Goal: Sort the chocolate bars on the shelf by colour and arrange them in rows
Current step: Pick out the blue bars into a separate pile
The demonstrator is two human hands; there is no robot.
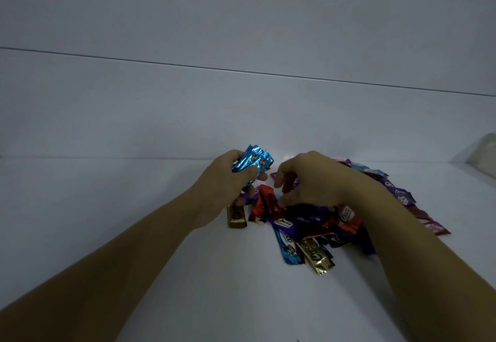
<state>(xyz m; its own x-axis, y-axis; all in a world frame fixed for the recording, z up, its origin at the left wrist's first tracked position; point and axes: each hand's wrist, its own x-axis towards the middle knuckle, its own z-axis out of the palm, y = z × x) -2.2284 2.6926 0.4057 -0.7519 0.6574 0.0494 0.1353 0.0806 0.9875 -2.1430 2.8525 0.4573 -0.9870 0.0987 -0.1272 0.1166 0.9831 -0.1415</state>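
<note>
**Blue bars in hand, pile unsorted**

The left hand (228, 180) grips a bunch of shiny blue foil-wrapped chocolate bars (255, 163) over the white shelf surface (161, 221). The right hand (316, 180) reaches with bent fingers into the mixed pile of red, purple, blue and gold wrapped bars (322, 226). Whether it pinches one cannot be told.

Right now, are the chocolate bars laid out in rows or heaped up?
Heaped: the chocolate bars lie crisscrossed in one mixed pile on the shelf; the left hand grips a few blue bars.
</note>
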